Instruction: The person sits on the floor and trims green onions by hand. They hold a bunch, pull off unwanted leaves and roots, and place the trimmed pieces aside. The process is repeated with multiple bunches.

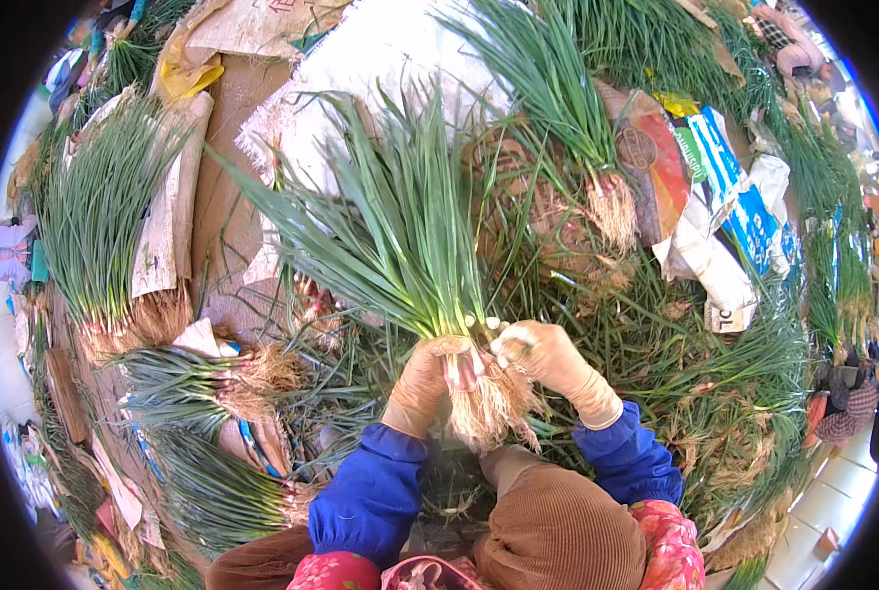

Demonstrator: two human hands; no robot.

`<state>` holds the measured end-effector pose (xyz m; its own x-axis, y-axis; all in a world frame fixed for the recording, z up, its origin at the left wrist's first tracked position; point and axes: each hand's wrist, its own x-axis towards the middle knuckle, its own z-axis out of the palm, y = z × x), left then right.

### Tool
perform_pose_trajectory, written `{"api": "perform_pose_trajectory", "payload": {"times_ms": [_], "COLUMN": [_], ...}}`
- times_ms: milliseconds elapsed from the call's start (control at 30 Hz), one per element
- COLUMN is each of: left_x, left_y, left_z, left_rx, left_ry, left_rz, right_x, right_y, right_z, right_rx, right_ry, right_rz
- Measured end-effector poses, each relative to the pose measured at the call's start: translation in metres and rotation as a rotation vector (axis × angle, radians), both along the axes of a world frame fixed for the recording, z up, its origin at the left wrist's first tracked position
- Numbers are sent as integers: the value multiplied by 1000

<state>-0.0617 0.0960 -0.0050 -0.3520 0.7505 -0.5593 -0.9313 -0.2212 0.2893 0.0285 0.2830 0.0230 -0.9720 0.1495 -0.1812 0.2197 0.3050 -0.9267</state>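
Observation:
A bunch of green garlic or scallions stands upright before me, its long leaves fanning away and its pale roots hanging toward my lap. My left hand, in a tan rubber glove, grips the bunch around its lower stalks, just above the reddish-white bases. At the right side of the same stalks is my right hand, gloved alike, with fingers curled in against them. Whether those fingers pinch a single stalk is hidden. Pale stem ends show beside its fingertips.
Loose leaves and root trimmings cover the ground to the right. One bundle rests on sacking at upper right; others lie leftward. A white woven sack spreads ahead, a blue-and-white bag at right. Other people sit near the edges.

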Motion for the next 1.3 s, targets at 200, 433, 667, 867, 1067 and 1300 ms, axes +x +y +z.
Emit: {"api": "perform_pose_trajectory", "payload": {"times_ms": [200,433,667,867,1067,1300], "left_x": [24,29,53,70,71,70], "left_y": [-17,-44,-52,-57,-53,-71], "left_z": [-15,-17,-21,-29,-47,-33], "left_rx": [111,150,151,179,123,129], "left_ry": [-20,-139,-179,-176,-157,-295], "left_rz": [220,230,177,128,127,165], "right_x": [2,22,10,1,22,27], "right_y": [-1,-20,-20,-55,-28,-36], "right_z": [-30,-15,-26,-31,-12,-20], "right_rx": [-583,154,-477,-257,-364,-213], "right_ry": [-238,-63,-368,-404,-244,-270], "right_rz": [-385,340,-216,-37,-584,271]}}
